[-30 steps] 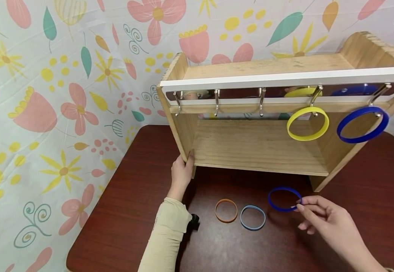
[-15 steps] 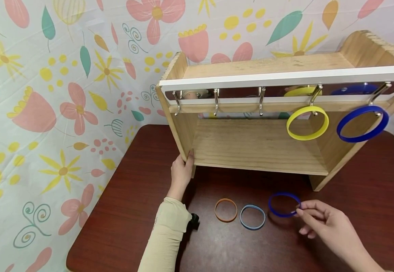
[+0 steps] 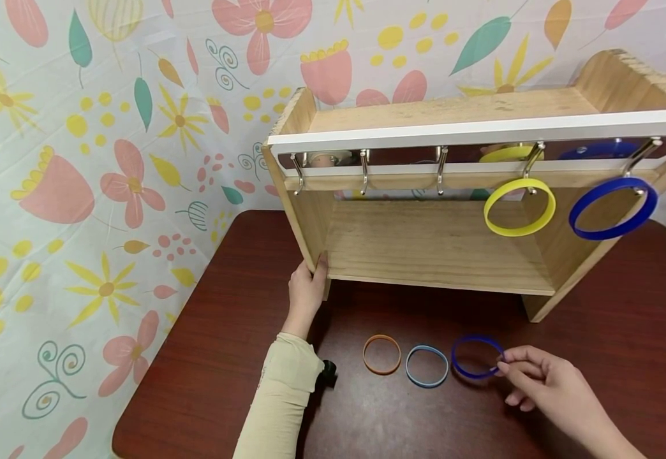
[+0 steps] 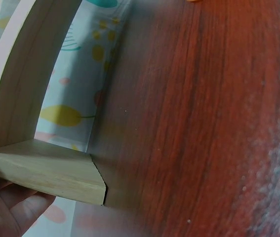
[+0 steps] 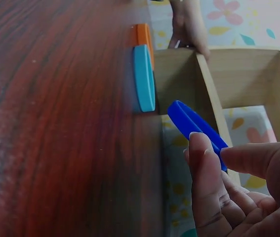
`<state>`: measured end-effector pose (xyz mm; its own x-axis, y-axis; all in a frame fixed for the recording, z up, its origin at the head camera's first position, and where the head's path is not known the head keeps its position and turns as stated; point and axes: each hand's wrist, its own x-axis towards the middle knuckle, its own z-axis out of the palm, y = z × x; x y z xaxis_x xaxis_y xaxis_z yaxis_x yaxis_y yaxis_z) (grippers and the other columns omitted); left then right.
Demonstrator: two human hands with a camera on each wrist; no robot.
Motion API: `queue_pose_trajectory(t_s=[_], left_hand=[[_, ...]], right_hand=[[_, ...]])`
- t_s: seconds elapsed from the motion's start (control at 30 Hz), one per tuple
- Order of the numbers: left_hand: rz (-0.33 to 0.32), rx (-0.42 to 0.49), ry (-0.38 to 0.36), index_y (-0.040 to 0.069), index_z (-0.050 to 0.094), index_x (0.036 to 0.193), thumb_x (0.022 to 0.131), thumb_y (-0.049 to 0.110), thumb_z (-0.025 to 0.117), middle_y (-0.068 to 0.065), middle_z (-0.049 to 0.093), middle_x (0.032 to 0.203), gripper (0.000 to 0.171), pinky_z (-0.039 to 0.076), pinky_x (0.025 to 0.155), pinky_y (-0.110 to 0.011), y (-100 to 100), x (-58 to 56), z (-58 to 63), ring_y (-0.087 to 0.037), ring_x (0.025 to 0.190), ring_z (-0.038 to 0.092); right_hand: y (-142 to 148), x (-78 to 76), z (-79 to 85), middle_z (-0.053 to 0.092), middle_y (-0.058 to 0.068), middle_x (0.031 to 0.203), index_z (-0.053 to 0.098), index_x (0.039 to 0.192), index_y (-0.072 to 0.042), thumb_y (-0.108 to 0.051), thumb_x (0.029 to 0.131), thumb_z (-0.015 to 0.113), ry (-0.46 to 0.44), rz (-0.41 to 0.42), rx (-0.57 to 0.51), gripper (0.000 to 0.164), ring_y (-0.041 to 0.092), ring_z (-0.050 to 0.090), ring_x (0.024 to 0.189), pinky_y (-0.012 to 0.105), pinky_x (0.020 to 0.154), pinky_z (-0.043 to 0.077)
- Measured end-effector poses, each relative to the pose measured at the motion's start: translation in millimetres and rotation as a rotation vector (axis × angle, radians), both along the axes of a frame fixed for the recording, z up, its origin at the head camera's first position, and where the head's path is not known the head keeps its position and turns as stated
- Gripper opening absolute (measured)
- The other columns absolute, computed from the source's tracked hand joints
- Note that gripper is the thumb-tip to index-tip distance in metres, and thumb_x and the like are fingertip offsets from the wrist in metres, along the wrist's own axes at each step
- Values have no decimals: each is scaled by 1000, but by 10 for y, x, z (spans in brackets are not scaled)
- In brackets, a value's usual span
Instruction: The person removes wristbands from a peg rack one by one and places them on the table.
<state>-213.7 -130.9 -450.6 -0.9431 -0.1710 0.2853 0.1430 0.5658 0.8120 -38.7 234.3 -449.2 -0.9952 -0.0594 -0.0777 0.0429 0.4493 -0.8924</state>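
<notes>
My right hand (image 3: 557, 392) pinches a dark blue silicone wristband (image 3: 473, 375) between thumb and fingertips, low over the table at its right edge. In the right wrist view the wristband (image 5: 191, 122) tilts from the fingertips. My left hand (image 3: 305, 294) grips the lower left side panel of a wooden shelf (image 3: 442, 242); in the left wrist view, fingers (image 4: 28, 210) lie against the panel. A light blue wristband (image 3: 427, 385) and an orange wristband (image 3: 381, 372) lie left of the held one. On the shelf's hooks hang a yellow wristband (image 3: 519, 232) and another blue wristband (image 3: 603, 235).
A white-framed strip (image 3: 402, 171) with several metal hooks (image 3: 441, 172) runs along the shelf's upper front; the three left hooks hold nothing. The shelf stands on a dark red table (image 3: 224, 350). Behind it hangs a flower-patterned cloth (image 3: 189, 57).
My right hand has lowered the blue wristband towards the table and nearer to me, beside the light blue one. The left hand keeps its grip on the shelf.
</notes>
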Motion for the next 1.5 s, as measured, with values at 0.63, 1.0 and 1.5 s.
queue_pose_trajectory(t_s=[0.63,1.0,1.5], left_hand=[[-1,-8,2,14,56,79,101,44,48,0,48,59,38,42,49,-32,-6,-6,0,-17,51,48],[-5,5,-14,14,59,83,101,45,47,-2,52,61,38,44,47,-31,-2,-2,-2,-16,51,51],[-8,1,-9,15,55,78,101,47,47,0,45,58,40,39,46,-31,-4,-2,-5,-17,47,42]], right_hand=[[-8,-8,-89,72,-1,82,60,110,3,-11,97,61,-60,42,57,19,15,63,56,31,51,52],[-9,-7,-77,70,-2,74,63,107,1,-14,96,63,-101,51,125,19,14,61,53,30,50,51],[-22,-9,-79,69,-10,73,66,100,-10,-31,94,66,-102,45,347,22,12,54,44,25,54,41]])
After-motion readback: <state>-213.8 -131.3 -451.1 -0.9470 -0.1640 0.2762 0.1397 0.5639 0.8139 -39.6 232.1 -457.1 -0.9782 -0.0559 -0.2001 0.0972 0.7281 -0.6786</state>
